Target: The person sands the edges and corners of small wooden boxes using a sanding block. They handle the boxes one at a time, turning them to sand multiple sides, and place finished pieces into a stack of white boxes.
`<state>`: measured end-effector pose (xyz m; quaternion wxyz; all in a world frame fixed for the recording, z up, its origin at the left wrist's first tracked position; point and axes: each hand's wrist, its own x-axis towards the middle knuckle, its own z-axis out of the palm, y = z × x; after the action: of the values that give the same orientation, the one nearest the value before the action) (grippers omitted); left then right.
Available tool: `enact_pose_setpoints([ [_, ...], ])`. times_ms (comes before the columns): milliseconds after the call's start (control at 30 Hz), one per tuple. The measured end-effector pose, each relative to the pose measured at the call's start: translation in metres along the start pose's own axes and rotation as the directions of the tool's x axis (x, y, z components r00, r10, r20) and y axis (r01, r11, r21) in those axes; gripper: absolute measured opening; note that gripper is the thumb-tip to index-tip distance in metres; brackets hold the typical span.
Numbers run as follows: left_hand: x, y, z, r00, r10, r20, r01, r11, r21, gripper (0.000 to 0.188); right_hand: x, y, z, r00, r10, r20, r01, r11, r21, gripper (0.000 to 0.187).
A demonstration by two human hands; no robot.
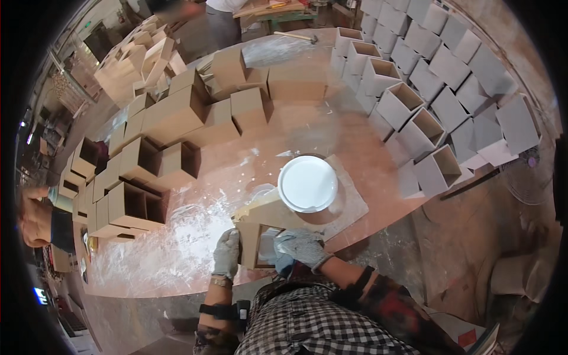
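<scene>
My left hand (226, 253), in a grey-white work glove, grips the left side of a small brown box (249, 242) at the table's near edge. The box's open end faces up and to the right, with a pale, whitish inner surface showing. My right hand (303, 245), gloved too, is closed at the box's right side. Something bluish shows below its fingers; what it holds is hidden. Just beyond stands a round tub of white paint-like liquid (307, 183), on a stained flat board (352, 204). A clear round lid (263, 190) lies left of the tub.
Plain brown boxes (177, 115) are stacked across the table's left and back. White-coated boxes (426, 130) stand in rows at the right. A hammer (299, 37) lies at the far edge. White smears cover the reddish tabletop (148, 266). Another person's hand (36, 219) is at far left.
</scene>
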<state>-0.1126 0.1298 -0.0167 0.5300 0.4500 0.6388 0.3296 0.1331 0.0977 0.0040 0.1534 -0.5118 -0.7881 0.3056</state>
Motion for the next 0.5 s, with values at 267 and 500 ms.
enact_pose_setpoints([
  [267,-0.014,0.029,0.028,0.973,0.163,-0.162,-0.091,0.920,0.382,0.050,-0.005,-0.004,-0.045,0.984,0.065,0.167,-0.039,0.988,-0.152,0.029],
  [500,-0.024,0.033,0.032,0.982,0.124,-0.145,-0.063,0.928,0.368,0.047,0.016,0.011,0.000,0.984,0.145,-0.105,-0.160,0.975,-0.152,0.026],
])
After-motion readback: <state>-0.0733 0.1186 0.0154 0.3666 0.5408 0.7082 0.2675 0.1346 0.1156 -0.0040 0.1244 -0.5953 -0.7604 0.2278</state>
